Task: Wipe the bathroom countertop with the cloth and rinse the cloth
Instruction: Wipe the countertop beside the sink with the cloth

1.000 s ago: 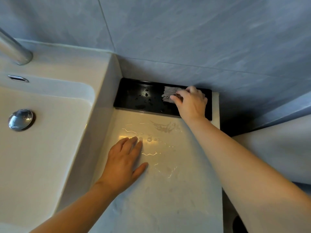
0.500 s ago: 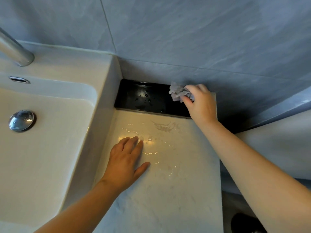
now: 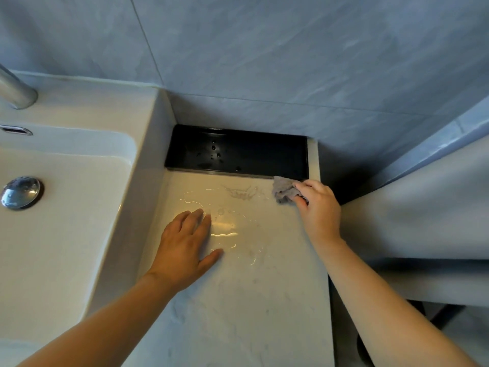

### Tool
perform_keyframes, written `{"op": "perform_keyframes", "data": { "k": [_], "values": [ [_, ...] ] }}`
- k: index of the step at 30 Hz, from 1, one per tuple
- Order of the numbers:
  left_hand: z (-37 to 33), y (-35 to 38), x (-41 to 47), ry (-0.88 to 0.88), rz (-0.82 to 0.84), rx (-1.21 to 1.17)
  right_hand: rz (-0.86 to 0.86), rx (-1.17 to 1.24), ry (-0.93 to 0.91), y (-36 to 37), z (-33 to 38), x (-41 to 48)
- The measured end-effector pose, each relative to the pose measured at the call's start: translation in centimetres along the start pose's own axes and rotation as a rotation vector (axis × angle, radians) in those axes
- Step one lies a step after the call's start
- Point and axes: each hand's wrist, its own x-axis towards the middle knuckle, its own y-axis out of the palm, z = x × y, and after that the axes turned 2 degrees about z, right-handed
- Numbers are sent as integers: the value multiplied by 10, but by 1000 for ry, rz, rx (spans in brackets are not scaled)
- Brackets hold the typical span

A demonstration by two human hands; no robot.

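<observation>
Wiping step: right hand (image 3: 318,207) pinches the cloth (image 3: 284,192), left hand (image 3: 185,247) lies flat, fingers straight; next, rub the puddle (image 3: 225,230).

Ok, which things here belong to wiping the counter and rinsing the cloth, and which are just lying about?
Job: cloth, gripped by right hand; wet countertop, left hand flat on it; sink and faucet for rinsing.
Lying about: black tray with droplets; drain plug; tiled wall.

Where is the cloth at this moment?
In the head view, the grey cloth is bunched in the right hand at the far right of the countertop, just in front of the black tray, at its right corner.
</observation>
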Motion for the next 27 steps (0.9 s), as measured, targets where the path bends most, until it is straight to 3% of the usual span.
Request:
{"op": "perform_keyframes", "data": {
  "k": [11,15,19,23,27],
  "values": [
    [-2,-6,-1,14,1,-18,37,54,-30,9,27,-71],
    [-2,-16,-3,2,-5,-166,142,169,-15,5,34,-93],
    [-1,-15,-21,-30,-119,-250,241,384,58,-16,38,-86],
    [10,1,-49,-11,-96,-233,86,293,42,-26,40,-40],
    [16,12,-62,-125,-100,-220,78,135,7,3,44,7]
  ]
}}
